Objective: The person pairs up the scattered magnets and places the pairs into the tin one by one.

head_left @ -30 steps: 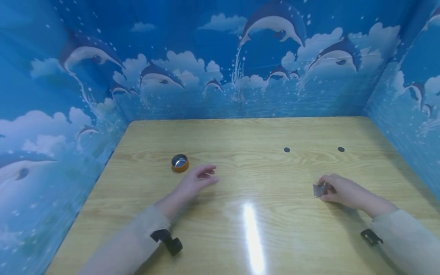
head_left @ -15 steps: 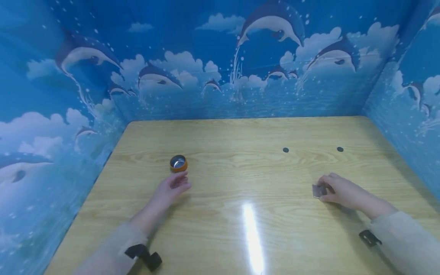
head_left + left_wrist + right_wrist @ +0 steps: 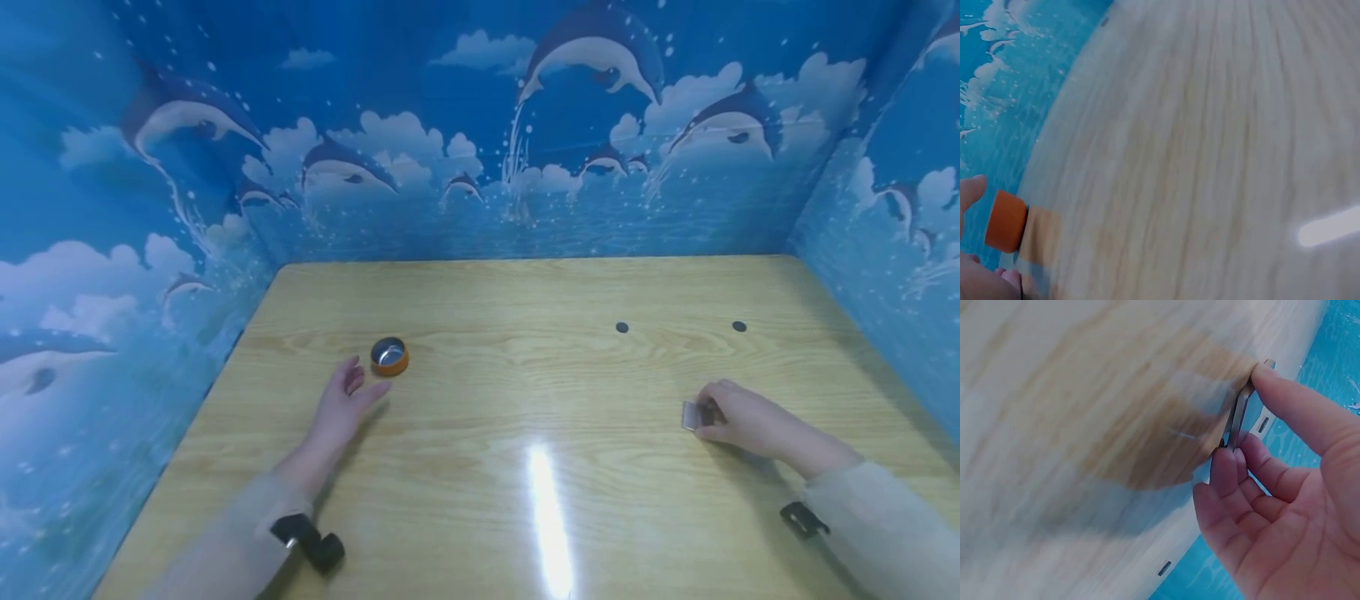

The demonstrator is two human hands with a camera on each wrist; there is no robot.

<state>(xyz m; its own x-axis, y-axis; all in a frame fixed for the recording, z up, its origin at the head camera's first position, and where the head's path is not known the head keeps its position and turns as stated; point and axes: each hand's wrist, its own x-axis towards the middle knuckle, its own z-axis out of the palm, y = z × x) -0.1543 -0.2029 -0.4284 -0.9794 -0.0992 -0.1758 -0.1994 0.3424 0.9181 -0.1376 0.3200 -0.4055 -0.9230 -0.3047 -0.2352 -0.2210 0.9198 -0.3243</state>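
Note:
A small round bowl (image 3: 389, 357), orange outside and silvery inside, stands on the left half of the wooden table. My left hand (image 3: 343, 410) hovers just in front and to the left of it, thumb and fingers spread apart, holding nothing. In the left wrist view the orange bowl (image 3: 1006, 222) shows between thumb and fingers at the left edge; I cannot tell whether they touch it. On the right, my right hand (image 3: 738, 421) pinches a small flat grey metal piece (image 3: 689, 415). Seen from the right wrist, the metal piece (image 3: 1242, 412) stands on edge between thumb and fingertips.
Two dark round spots, a left one (image 3: 622, 327) and a right one (image 3: 739, 327), lie flat near the table's back. Blue dolphin-print curtains (image 3: 465, 217) enclose the table (image 3: 480, 292) at the back and sides. A light reflection glares at front centre.
My left hand has moved left, from right of the bowl to its front left, and its fingers have spread. The right hand stays nearly still; its metal piece has turned slightly.

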